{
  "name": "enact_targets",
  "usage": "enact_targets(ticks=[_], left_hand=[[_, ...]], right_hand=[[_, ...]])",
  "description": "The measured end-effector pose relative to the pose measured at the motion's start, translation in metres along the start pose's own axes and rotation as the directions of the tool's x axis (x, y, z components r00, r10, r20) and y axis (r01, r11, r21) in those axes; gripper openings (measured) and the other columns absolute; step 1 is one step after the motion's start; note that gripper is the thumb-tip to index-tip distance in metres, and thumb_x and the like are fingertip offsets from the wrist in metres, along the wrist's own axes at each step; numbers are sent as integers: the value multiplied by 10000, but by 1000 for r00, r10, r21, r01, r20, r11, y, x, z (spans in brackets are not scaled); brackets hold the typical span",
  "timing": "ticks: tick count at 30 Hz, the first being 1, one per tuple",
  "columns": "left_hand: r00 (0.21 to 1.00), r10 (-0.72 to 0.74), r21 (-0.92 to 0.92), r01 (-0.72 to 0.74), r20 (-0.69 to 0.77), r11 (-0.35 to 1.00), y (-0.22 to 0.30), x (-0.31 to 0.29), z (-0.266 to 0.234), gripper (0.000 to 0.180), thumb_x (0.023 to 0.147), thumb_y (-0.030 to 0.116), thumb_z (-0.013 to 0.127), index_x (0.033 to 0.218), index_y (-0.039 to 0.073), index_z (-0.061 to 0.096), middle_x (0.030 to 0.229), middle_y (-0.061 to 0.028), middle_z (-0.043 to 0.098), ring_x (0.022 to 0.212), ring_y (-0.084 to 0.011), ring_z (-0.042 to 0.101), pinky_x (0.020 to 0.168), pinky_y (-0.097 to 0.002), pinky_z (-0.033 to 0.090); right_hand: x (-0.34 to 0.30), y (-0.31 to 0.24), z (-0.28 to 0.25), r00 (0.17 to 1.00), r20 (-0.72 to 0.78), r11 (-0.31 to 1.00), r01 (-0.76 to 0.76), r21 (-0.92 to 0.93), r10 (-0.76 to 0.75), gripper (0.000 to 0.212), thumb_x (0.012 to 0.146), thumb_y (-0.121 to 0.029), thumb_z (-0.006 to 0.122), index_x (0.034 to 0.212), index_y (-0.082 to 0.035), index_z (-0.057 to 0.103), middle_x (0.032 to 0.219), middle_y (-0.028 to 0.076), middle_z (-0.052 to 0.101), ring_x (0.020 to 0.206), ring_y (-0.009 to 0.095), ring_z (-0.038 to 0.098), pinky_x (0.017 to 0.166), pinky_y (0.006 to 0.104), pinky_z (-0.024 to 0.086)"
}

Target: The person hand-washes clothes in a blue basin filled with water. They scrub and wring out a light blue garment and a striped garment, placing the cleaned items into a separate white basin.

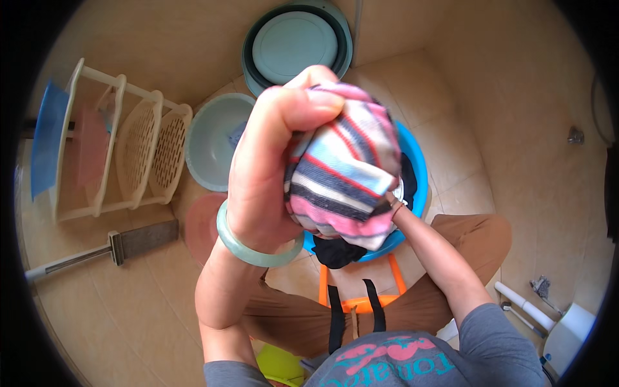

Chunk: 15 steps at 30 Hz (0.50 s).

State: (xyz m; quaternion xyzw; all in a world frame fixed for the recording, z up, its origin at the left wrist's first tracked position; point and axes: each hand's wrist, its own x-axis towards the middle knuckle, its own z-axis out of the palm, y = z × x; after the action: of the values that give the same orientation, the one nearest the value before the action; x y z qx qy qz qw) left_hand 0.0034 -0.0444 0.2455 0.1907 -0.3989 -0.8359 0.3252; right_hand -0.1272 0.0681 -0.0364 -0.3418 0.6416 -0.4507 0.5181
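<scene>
Raised close to the camera, my left hand (263,151) is closed around a bunched striped cloth (345,164) in pink, white, blue, red and dark grey. A pale green bangle (258,257) circles that wrist. My right hand (394,204) reaches lower down, at the blue basin (420,164); the striped cloth covers most of it, and its fingers do not show. Dark cloth (338,253) hangs at the basin's near rim, and more dark and white cloth shows inside along the right side.
A pale green basin (200,138) stands left of the blue one. Behind is a teal collapsible basin (248,55). At left are a cream rack (122,80) and a flat-headed mop (148,240). An orange stool frame (324,284) is between my knees. A white bin (570,342) stands lower right.
</scene>
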Motion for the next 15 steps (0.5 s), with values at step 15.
enact_targets(ticks=[15], left_hand=[[824,107,362,124,-557,924,-128,29,-200,113,841,114,577,783,78,487,714,3,550,672,-83,553,607,-234,470]], right_hand=[[69,10,-62,961,-247,951,188,246,-126,442,774,14,579,1202,-96,567,1101,36,609,999,132,576,889,282,466]])
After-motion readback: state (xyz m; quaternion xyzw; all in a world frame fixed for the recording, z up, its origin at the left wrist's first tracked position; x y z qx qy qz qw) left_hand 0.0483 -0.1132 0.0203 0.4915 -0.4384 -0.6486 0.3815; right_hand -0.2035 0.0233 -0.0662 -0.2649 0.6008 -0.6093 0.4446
